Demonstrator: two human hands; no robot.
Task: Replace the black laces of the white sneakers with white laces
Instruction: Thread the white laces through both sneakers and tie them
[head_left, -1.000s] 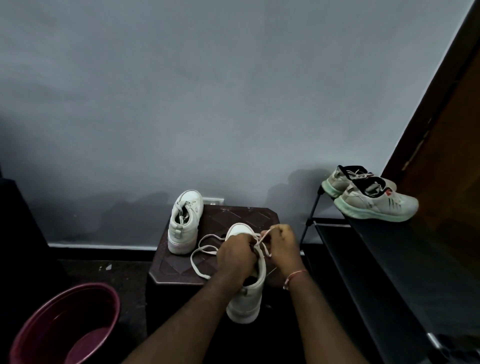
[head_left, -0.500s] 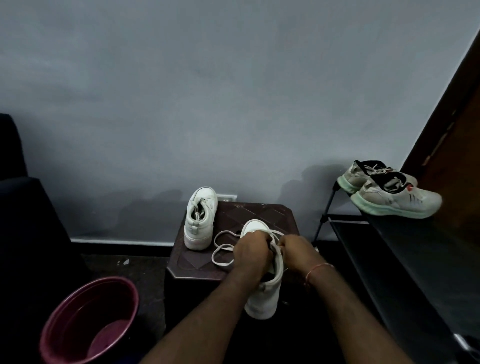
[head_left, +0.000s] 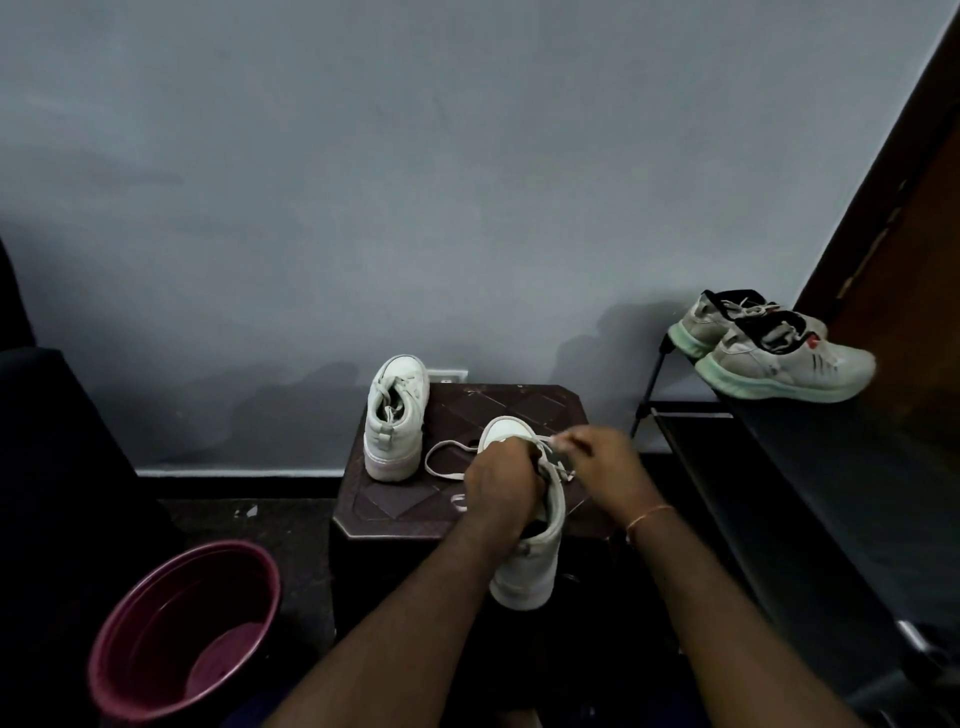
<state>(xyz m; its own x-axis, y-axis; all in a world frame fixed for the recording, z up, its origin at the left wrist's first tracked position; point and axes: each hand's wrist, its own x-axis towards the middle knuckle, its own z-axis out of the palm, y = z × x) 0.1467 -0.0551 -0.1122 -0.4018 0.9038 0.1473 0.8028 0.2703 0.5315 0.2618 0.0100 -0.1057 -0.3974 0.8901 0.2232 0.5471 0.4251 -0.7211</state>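
A white sneaker (head_left: 530, 566) lies toe-away on the dark brown stool (head_left: 405, 504), its heel hanging over the front edge. My left hand (head_left: 501, 486) grips its upper around the eyelets. My right hand (head_left: 605, 465) pinches the white lace (head_left: 558, 457) just right of the tongue. A loose loop of the same lace (head_left: 441, 457) trails left across the stool. The second white sneaker (head_left: 395, 415) stands at the stool's back left, laced in white. No black lace is visible.
A maroon plastic tub (head_left: 182, 623) sits on the floor at the lower left. A black shoe rack (head_left: 810, 493) on the right carries a pair of grey-green running shoes (head_left: 779, 353). A grey wall is behind; a wooden door edge at far right.
The camera has shifted, so the scene sits further right in view. My right hand dipped to the shoe and has drawn the lace up and to the right again. My left hand keeps its grip.
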